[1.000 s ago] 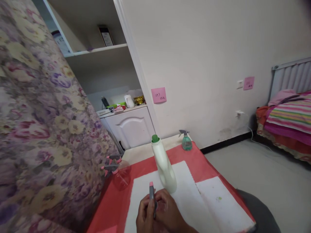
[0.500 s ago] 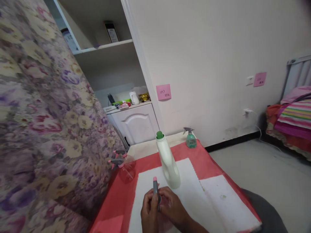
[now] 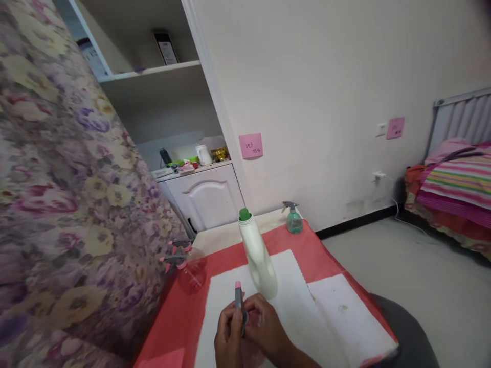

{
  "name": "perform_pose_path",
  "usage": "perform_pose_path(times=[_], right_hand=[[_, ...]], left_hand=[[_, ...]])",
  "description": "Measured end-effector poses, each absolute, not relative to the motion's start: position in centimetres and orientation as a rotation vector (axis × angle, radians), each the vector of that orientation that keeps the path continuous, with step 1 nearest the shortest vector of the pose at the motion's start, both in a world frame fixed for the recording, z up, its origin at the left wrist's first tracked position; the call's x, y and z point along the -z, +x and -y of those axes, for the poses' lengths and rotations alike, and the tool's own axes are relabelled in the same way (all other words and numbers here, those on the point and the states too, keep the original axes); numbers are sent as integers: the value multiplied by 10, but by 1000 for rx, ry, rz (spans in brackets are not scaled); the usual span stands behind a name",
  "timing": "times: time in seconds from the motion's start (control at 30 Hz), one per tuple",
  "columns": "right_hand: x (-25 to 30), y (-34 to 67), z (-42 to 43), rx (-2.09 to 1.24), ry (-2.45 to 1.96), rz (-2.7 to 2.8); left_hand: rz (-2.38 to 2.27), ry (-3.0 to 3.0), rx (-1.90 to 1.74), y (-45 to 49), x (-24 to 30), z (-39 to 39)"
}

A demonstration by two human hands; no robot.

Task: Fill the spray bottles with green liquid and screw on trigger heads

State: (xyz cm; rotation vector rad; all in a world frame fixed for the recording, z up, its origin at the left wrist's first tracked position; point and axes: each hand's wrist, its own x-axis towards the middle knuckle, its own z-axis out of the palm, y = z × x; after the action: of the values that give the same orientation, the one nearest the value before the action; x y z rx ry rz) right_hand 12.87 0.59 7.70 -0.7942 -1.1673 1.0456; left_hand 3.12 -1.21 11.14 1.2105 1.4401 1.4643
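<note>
Low in the picture, both my hands close around one small thing: my left hand (image 3: 227,336) and my right hand (image 3: 264,329) grip a grey spray trigger with a pink tip (image 3: 238,296), its tip pointing up. What lies under the hands is hidden. Just beyond them stands a white bottle with a green cap (image 3: 258,255) on a white cloth (image 3: 295,301). A clear pink spray bottle (image 3: 187,268) lies at the table's left. A small green spray bottle (image 3: 293,220) stands at the far edge.
The table has a red cover (image 3: 180,322). A flowered curtain (image 3: 69,194) hangs close at the left. Behind are a white cabinet (image 3: 207,197) with small items on top, shelves, a wall with pink notes, and a bed with striped bedding (image 3: 456,189) at the right.
The hands keep their hold on the trigger piece. The view swung slightly right, then back left. Nothing on the table moved.
</note>
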Motion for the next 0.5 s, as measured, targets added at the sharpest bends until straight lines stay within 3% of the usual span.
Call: perform_pose_path(times=[0.5], right_hand=[[-75,124,-10,-1059,-757,1137]], left_hand=[[-1467,1229,-1447,27,-106,8]])
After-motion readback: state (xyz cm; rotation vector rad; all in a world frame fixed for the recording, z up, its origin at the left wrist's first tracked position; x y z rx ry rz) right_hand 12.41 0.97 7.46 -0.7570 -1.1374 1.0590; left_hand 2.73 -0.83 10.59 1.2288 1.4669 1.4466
